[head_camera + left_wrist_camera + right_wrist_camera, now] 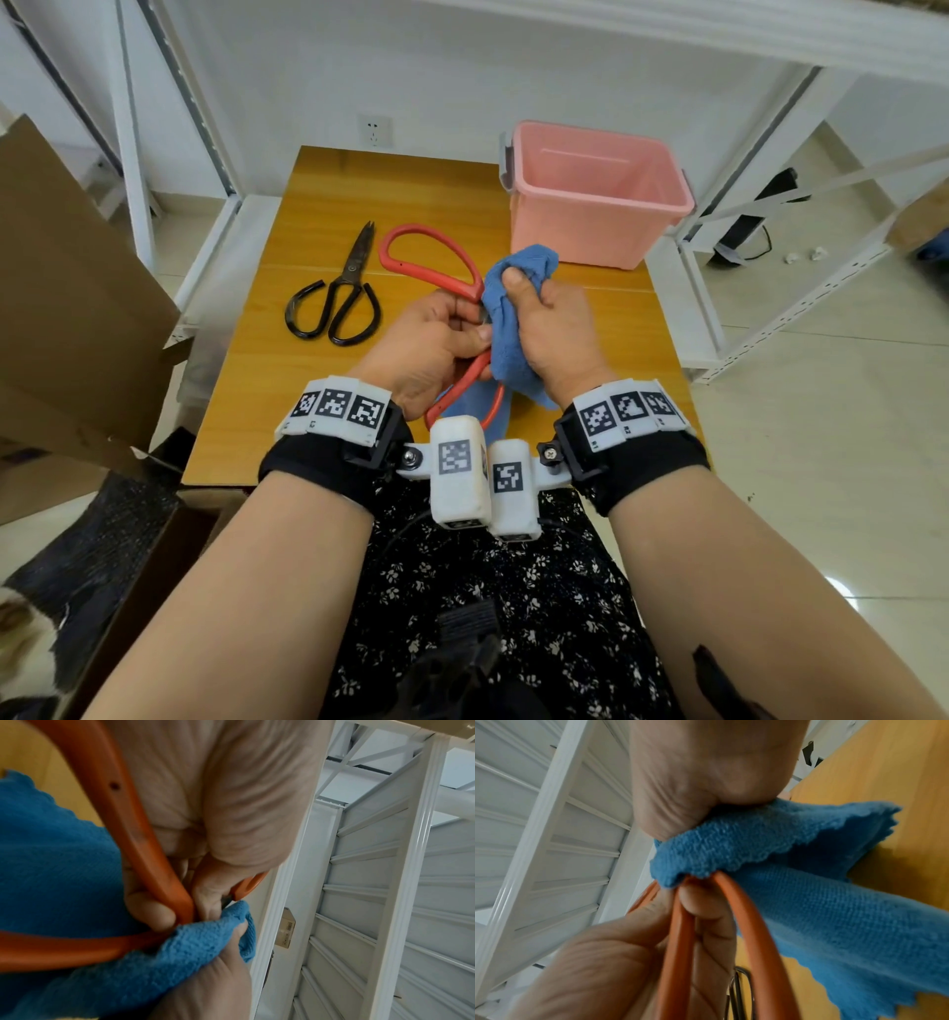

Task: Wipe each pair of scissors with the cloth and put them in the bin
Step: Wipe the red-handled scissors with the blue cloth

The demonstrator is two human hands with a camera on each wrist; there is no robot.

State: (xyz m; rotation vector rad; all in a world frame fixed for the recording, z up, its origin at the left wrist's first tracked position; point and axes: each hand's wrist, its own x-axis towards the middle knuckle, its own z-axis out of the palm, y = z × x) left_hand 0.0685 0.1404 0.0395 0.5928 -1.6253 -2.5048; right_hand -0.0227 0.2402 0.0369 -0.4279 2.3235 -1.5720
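Red-handled scissors (426,257) are held over the middle of the wooden table (318,205). My left hand (436,334) grips them where the two handle loops meet; the red handles (144,833) (677,933) run through its fingers. My right hand (544,324) clutches the blue cloth (508,318) (64,862) (782,852), wrapped around the scissors just past the left hand, so the blades are hidden. Black scissors (339,298) lie closed on the table to the left. The pink bin (590,190) stands open at the far right corner; no scissors show inside it.
White metal shelving (770,257) flanks the table on the right and behind. A brown cardboard box (77,288) stands close on the left. A wall socket (375,131) sits behind the table.
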